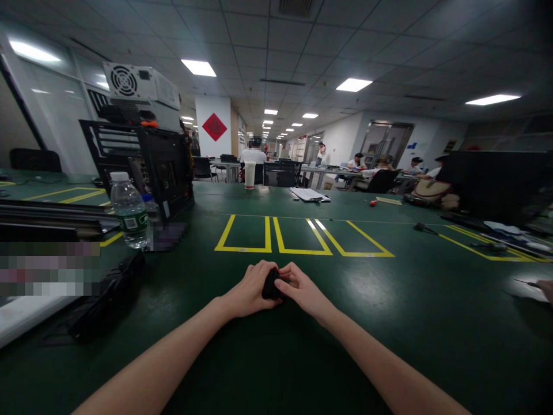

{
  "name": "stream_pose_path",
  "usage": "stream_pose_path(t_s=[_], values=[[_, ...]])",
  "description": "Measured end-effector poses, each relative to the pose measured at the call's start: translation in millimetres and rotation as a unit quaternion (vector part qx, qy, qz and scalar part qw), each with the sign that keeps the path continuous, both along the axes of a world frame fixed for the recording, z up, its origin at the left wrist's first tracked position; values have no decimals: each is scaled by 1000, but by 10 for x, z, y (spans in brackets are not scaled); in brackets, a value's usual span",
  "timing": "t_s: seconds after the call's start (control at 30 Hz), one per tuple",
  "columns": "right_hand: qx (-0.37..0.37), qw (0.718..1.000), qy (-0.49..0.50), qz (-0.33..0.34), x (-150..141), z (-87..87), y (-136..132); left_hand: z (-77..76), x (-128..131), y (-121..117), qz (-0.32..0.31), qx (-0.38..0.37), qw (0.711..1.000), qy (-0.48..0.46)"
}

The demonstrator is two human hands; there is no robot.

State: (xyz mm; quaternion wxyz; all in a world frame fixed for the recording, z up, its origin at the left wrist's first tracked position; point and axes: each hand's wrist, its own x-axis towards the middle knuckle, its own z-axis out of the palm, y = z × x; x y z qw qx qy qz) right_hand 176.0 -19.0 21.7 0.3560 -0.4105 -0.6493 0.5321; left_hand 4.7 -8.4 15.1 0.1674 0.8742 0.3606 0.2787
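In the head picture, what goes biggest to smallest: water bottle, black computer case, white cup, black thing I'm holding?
1. Black computer case
2. Water bottle
3. White cup, black thing: too alike to rank

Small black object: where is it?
Head view, centre: the black object is held between the left hand and right hand, nearer than the yellow tape outlines.

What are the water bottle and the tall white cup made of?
The bottle looks like thin, shiny plastic: it is see-through and catches the light, with a white cap on top. The cup could be paper or plastic; it is pale and not see-through, but it is too far away to tell which.
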Motion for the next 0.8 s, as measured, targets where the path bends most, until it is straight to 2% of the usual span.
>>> stream_pose_path(t_s=[0.2,0.43,0.63,0.8], values=[[-23,999,0,-24,-5,-99,68,-17,-2,6,1,20,1000,1],[-18,999,22,28,15,4,9,12,-6,-13,3,10,1000,7],[-8,1000,4,-14,3,-54,31,39,-1,-25,1,-1,1000,10],[-45,999,6,-26,7,-70,34,43,0,-23,5,-10,1000,7]])
